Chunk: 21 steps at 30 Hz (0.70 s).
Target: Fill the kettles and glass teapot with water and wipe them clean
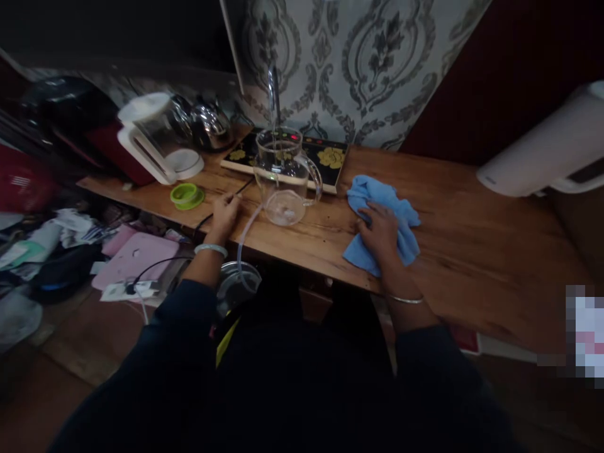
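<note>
One blue cloth [400, 217] lies under my spread right hand [380, 229], right of the jug [283, 179]; left of the jug, my left hand [225, 214] curls, grip unclear.

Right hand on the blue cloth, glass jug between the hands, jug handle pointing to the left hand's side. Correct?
Not quite: the handle of the glass jug points to the right hand's side, as the head view shows. The right hand is on the blue cloth, and the jug is between the hands.
</note>
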Each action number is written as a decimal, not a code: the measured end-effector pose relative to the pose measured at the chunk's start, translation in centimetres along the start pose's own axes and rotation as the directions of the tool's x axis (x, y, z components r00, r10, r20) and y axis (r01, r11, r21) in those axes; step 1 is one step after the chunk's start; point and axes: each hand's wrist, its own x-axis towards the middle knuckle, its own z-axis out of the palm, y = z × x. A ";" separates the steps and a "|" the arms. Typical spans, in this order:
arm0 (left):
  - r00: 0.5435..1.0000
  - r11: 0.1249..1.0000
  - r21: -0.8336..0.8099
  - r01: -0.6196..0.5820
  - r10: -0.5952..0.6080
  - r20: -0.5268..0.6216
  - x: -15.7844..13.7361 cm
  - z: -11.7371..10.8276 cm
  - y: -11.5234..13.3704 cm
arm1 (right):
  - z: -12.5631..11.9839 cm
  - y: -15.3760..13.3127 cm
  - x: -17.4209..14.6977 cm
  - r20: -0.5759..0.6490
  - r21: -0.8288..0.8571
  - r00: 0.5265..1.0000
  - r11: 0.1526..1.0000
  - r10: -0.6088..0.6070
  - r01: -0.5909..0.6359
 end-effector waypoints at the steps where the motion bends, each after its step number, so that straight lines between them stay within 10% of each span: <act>1: 1.000 1.000 -0.008 -0.006 0.006 0.000 0.1 0.1 -0.2 | -0.1 0.0 0.0 0.004 -0.004 1.000 1.000 0.007 -0.006; 21: 0.999 0.998 -0.064 0.008 -0.011 -0.034 0.5 1.0 -1.0 | -0.4 0.0 0.2 0.044 -0.013 0.998 0.999 0.043 -0.042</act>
